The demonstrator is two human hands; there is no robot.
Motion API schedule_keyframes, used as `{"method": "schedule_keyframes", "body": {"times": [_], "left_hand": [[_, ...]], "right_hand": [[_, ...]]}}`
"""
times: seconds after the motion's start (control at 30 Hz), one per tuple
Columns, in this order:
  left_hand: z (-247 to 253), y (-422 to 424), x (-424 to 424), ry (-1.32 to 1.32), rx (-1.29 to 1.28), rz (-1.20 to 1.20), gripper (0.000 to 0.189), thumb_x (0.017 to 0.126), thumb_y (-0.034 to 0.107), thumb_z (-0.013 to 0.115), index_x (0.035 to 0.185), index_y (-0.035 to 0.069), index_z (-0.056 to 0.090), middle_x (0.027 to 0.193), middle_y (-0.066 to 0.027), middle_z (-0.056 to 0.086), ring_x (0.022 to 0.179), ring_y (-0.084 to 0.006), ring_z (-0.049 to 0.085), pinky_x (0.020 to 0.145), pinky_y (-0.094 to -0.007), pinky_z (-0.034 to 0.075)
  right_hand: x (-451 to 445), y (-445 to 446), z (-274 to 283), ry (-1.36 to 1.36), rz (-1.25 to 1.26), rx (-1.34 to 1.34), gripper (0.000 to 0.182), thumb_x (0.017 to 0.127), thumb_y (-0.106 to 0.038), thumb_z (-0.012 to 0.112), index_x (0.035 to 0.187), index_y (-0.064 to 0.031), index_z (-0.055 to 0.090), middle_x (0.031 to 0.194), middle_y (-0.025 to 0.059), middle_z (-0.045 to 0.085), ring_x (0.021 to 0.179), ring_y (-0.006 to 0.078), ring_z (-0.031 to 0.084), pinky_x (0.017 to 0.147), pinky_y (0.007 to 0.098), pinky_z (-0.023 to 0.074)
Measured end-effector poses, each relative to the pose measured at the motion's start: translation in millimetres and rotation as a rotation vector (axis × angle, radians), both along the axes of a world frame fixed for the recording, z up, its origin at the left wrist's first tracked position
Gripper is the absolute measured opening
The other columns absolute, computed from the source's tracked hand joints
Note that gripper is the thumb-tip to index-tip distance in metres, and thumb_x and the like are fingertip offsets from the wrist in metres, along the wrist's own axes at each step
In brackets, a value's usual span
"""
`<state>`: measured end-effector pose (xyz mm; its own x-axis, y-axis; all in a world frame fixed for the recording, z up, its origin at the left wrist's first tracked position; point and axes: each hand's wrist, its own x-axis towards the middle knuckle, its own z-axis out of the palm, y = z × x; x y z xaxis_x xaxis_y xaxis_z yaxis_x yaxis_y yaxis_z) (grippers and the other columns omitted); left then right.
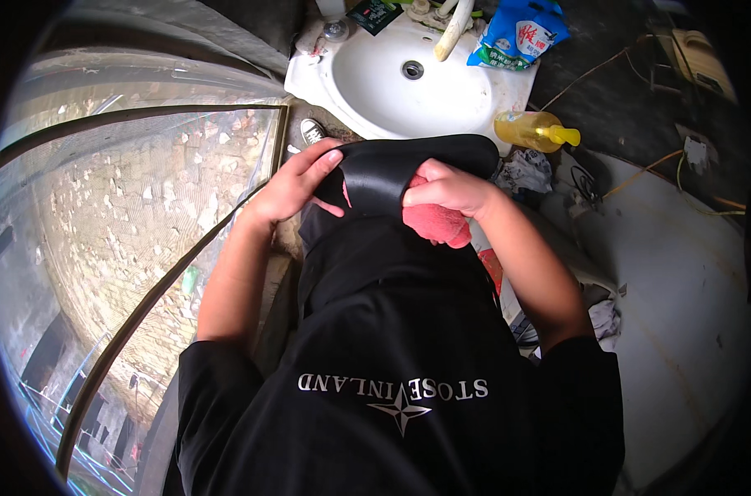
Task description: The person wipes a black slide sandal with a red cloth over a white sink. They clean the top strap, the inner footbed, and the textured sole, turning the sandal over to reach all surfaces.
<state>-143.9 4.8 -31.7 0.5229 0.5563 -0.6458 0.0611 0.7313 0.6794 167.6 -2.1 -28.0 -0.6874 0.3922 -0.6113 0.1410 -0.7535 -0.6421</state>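
Observation:
Held sideways in front of my body is a black slide slipper (375,183) with a broad, glossy strap. My left hand (298,183) grips its left end, thumb on top and fingers spread below. A pink cloth (436,224) is bunched in my right hand (447,186), which presses at the right opening of the strap. A sliver of pink also shows at the strap's left opening. The fingertips of my right hand are partly hidden by the cloth and strap.
Beyond the slipper stands a white washbasin (375,93) with a tap (455,31). A blue detergent bag (518,34) and a yellow pump bottle (530,130) rest on its right rim. A mesh window screen (158,217) is at left. One canvas shoe (312,131) shows below the basin.

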Motion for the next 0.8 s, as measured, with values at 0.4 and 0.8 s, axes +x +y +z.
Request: {"method": "schedule_keyframes", "body": {"times": [0.4, 0.8], "left_hand": [[-5.4, -4.3, -10.1, -0.095, -0.103, 0.183, 0.053, 0.118, 0.041, 0.051, 0.156, 0.004, 0.048, 0.138, -0.0167, 0.065, 0.114, -0.0333, 0.074, 0.074, -0.0565, 0.072], [-34.5, -1.1, -27.8, -0.333, -0.274, 0.299, 0.053, 0.119, 0.038, 0.045, 0.156, 0.001, 0.044, 0.132, -0.0208, 0.069, 0.092, -0.0359, 0.081, 0.058, -0.0583, 0.071]], "right_hand": [[30.5, 13.2, 85.3, -0.072, -0.294, 0.127, 0.034, 0.098, -0.012, 0.073, 0.127, 0.0050, 0.069, 0.103, 0.0069, 0.075, 0.083, 0.0101, 0.071, 0.075, 0.0265, 0.0582], [21.8, 12.2, 57.5, -0.736, 0.495, 1.745, 0.046, 0.086, -0.009, 0.071, 0.129, -0.0226, 0.077, 0.146, -0.0052, 0.068, 0.102, 0.0197, 0.065, 0.084, 0.0321, 0.0622]]}}
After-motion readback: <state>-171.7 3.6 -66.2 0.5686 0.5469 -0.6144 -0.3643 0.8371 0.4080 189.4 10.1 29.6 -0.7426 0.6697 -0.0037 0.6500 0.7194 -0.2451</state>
